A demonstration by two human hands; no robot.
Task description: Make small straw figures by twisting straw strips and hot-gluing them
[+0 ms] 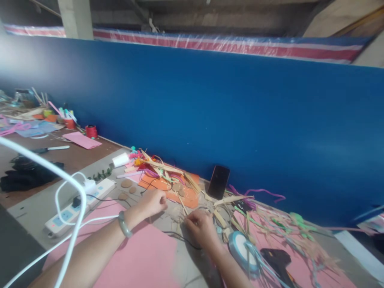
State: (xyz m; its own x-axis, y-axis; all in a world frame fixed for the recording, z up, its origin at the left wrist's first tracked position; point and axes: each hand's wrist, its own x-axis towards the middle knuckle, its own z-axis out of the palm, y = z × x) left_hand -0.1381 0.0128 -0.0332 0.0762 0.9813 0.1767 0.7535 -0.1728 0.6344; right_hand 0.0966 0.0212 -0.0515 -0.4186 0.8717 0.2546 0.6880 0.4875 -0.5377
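Observation:
My left hand [154, 203], with a grey-green bangle on the wrist, is closed above the table near the pink sheet [144, 256]; what its fingers hold, if anything, is hidden. To its right, my right hand [199, 224] has its thumb and fingers pinched together beside thin straw-like strips [180, 212]. Whether a strip is between those fingers is too small to tell. Beyond both hands lies an orange sheet [168, 188] covered with dried strips and small round discs.
A phone [219, 182] leans on the blue partition [210, 112]. At left are a power strip [79, 208] and a white cable [76, 236] crossing the foreground. A round blue-white device [243, 250] and a black glue gun [277, 262] lie at right.

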